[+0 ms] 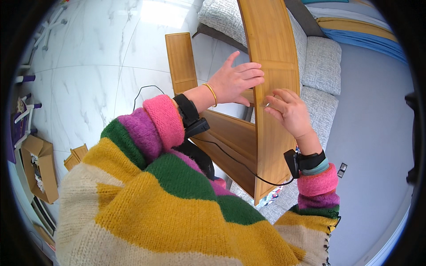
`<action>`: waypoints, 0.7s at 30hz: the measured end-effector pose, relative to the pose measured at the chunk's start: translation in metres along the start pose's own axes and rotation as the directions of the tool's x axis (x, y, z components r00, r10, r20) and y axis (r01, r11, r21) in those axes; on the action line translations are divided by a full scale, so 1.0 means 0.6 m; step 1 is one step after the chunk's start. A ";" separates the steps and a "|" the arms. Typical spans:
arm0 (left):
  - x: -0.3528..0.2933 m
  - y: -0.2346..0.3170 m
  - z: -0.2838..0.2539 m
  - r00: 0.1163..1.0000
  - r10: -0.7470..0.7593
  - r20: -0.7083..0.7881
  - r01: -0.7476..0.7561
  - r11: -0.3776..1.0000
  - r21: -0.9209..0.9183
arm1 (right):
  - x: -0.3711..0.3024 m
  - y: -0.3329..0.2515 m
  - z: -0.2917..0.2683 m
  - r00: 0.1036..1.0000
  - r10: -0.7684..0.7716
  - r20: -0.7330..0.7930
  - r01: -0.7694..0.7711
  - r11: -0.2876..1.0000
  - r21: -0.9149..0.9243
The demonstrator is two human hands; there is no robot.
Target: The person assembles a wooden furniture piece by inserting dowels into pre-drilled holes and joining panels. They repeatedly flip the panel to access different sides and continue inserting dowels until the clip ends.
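Note:
An upright wooden panel (273, 80) of a brown furniture frame stands in front of me. My left hand (235, 83) is open at its left edge. The fingers are spread, with the fingertips against the edge and the thumb lower down. My right hand (290, 111) is at the panel's outer face, with thumb and fingers pinched together. A small shiny bit shows at those fingertips, too small and blurred to name. Lower wooden boards (226, 144) join the panel on its left side, and a narrower wooden board (181, 60) rises farther left.
A grey sofa (321, 66) stands behind and beside the panel. A black cable (235, 162) runs between my wrist devices, across the boards. An open cardboard box (42, 166) and small wooden pieces (76, 156) lie at the left on the marble-patterned floor (88, 53).

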State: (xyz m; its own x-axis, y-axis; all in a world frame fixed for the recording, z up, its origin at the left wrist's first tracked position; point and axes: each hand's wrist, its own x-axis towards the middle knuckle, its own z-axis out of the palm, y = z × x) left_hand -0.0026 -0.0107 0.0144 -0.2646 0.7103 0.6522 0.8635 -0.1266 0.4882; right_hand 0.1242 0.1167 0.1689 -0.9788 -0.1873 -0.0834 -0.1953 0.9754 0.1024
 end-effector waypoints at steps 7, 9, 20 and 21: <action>0.000 0.003 -0.001 1.000 -0.005 -0.009 0.005 0.999 0.036 | 0.006 0.004 0.003 0.984 0.068 0.162 -0.059 0.996 -0.062; 0.003 0.000 0.001 1.000 -0.014 -0.006 0.015 0.999 0.051 | 0.003 -0.005 0.004 0.968 0.180 0.174 -0.170 0.983 -0.075; 0.003 -0.003 0.008 0.999 0.018 -0.031 -0.016 0.998 0.056 | 0.002 -0.047 0.022 0.344 0.571 0.746 -0.852 -0.144 0.503; 0.003 -0.002 0.008 0.999 0.019 -0.033 -0.017 0.998 0.056 | 0.003 -0.050 0.021 0.332 0.538 0.775 -0.814 -0.251 0.523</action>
State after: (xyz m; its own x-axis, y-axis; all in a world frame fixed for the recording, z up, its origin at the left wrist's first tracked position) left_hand -0.0022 -0.0060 0.0122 -0.2623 0.6849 0.6798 0.8904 -0.0998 0.4441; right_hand 0.1292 0.0889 0.1530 -0.3817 0.5528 -0.7408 0.8787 -0.0314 -0.4763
